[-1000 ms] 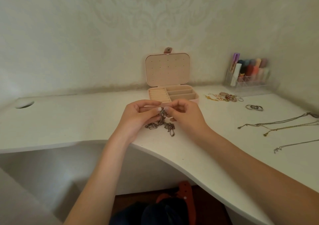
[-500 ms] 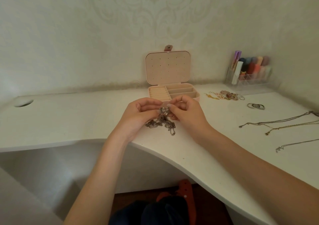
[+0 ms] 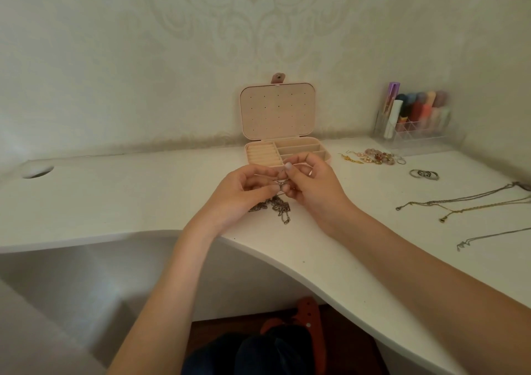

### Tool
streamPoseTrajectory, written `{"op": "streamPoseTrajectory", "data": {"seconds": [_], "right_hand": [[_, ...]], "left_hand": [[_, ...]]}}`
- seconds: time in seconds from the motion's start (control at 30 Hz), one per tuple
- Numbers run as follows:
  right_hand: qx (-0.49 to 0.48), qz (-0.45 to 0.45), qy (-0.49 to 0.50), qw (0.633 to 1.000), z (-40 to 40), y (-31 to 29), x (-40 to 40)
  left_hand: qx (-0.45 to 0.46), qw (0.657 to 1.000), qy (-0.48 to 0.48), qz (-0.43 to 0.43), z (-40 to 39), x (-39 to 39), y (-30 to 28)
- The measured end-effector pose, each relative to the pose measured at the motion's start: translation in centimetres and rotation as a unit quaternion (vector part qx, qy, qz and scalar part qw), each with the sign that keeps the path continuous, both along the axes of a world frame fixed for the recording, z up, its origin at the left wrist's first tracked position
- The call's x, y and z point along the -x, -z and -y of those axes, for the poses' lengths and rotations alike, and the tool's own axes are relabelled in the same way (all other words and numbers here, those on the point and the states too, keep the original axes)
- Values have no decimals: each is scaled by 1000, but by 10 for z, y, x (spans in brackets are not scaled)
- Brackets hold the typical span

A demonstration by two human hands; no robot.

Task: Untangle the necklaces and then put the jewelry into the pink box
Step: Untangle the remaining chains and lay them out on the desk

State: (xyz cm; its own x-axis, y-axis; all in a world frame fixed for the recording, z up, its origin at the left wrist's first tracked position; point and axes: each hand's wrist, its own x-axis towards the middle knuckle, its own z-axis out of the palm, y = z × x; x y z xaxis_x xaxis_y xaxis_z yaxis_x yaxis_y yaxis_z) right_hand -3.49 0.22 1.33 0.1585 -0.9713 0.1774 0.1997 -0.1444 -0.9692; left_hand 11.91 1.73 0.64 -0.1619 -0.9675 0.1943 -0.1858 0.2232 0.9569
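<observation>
Two bare forearms, no sleeves in view. Left hand and right hand bare, no gloves. Wrists carry no watch or bracelet. Fingernails short, pale. Small ring glint on one right finger, detail unclear. Dark blue clothing over lap at bottom edge.

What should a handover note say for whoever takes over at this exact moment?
Left hand and right hand both pinch the tangled necklaces, whose lower part lies on the white desk.
Pink box stands open behind the hands, compartments seemingly empty.
Done: three necklaces lie stretched out apart at right.
Left: finish untangling, then box the necklaces, earrings and rings.
</observation>
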Motion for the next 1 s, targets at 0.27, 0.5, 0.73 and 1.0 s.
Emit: {"op": "streamPoseTrajectory", "data": {"seconds": [0.27,0.5,0.73,1.0], "right_hand": [[123,-183,75,972,1,4,1],[225,-271,106,930,-4,5,-4],[172,-236,53,955,-7,6,-9],[272,-356,83,890,-8,1,-2]], "left_hand": [[6,997,18,-73,-5,-2,-7],[-25,989,-29,-146,-5,-5,-7],[3,990,-30,-141,-3,-7,-5],[24,997,-52,-50,-3,-1,-4]]}}
